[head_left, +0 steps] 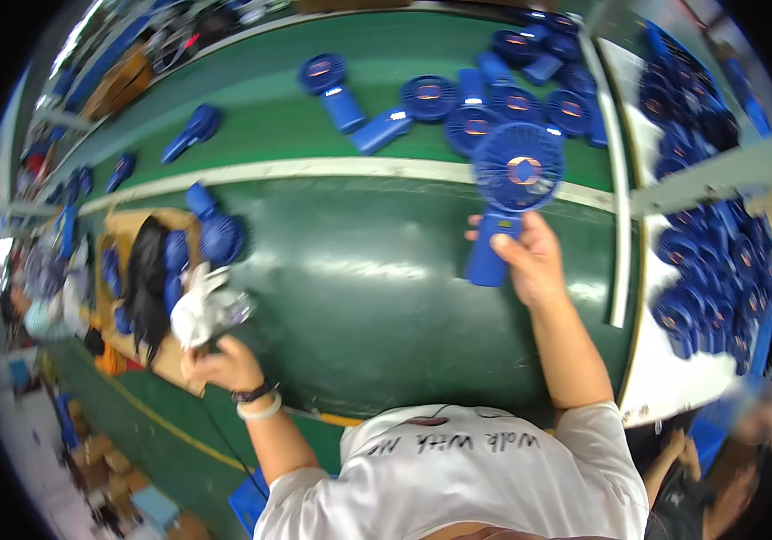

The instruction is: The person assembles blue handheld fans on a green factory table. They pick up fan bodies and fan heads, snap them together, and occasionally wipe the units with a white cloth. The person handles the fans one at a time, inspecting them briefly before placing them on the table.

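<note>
My right hand (530, 261) grips a blue handheld fan (519, 166) by its handle. The thumb lies on the front of the handle, and the round grille stands upward. At the left, my left hand (224, 364) is curled at the lower end of a white crumpled cloth-like bundle (195, 315); its fingertips are partly hidden. Something clear and shiny shows at the bundle's right side. Just beyond it, another blue fan (219, 236) lies at the edge of a cardboard tray (190, 371). In the tray are a black bag-like thing (145, 279) and more blue pieces.
Beyond a pale rail (314, 168), a green conveyor belt (260, 108) carries several blue fans, crowded at its right end. Many more fans (687, 310) lie on a white surface at the right, past a white upright bar (622, 270). Another person (687, 486) is at the lower right.
</note>
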A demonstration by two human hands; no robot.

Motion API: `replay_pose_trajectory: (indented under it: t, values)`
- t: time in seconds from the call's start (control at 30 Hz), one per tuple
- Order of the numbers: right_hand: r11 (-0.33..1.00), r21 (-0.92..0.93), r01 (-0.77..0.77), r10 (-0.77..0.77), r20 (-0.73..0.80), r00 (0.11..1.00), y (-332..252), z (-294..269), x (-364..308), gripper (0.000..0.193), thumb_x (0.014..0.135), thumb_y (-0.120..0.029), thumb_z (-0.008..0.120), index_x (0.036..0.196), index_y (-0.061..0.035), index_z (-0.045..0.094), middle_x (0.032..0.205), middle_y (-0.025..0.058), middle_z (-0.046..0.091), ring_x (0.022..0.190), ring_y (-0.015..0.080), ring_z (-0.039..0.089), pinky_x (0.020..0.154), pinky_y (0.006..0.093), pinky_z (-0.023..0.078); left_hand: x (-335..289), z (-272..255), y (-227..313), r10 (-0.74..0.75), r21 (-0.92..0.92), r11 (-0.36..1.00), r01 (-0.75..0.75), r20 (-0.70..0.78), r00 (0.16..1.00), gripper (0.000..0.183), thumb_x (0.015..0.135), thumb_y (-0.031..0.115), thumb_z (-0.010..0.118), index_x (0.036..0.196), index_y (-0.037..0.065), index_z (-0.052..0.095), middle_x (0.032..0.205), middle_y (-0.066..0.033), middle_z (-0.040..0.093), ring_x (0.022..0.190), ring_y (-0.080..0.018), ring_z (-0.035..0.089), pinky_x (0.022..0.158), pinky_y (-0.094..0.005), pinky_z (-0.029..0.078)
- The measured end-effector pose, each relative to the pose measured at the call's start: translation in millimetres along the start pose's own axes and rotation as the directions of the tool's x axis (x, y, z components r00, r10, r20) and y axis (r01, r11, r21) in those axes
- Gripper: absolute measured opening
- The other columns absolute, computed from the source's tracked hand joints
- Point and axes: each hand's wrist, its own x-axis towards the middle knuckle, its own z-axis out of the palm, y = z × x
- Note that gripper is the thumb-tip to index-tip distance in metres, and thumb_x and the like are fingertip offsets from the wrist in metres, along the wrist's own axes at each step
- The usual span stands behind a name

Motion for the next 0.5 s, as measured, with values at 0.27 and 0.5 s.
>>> replay_pose_trajectory:
  t: [0.27, 0.5]
  values:
    - [0.999, -0.028, -0.036, 0.036, -0.027, 0.999, 15, 3, -13, 0.046, 0.08, -0.011, 0.065, 0.12, -0.0002, 0.046, 0.108, 0.0171, 0.06, 0.094, 0.0244, 0.061, 0.086, 0.0367, 0.047, 18, 5, -25, -0.152, -0.242, 0.904, 0.353, 0.589, 0.794, 0.08, 0.066, 0.009, 0.067, 0.133, -0.003, 0.026, 0.132, -0.0272, 0.031, 0.128, -0.0407, 0.026, 0.105, -0.0464, 0.023]
    - [0.996, -0.065, -0.054, 0.051, -0.048, 0.998, 17, 5, -19, 0.045, 0.08, -0.011, 0.064, 0.119, -0.0002, 0.046, 0.107, 0.0156, 0.06, 0.094, 0.0234, 0.061, 0.086, 0.0358, 0.047, 37, 14, -4, -0.028, -0.118, 0.985, 0.127, 0.612, 0.79, 0.052, 0.06, 0.016, 0.076, 0.106, 0.002, 0.057, 0.114, -0.0171, 0.055, 0.114, -0.0336, 0.046, 0.095, -0.0451, 0.035]
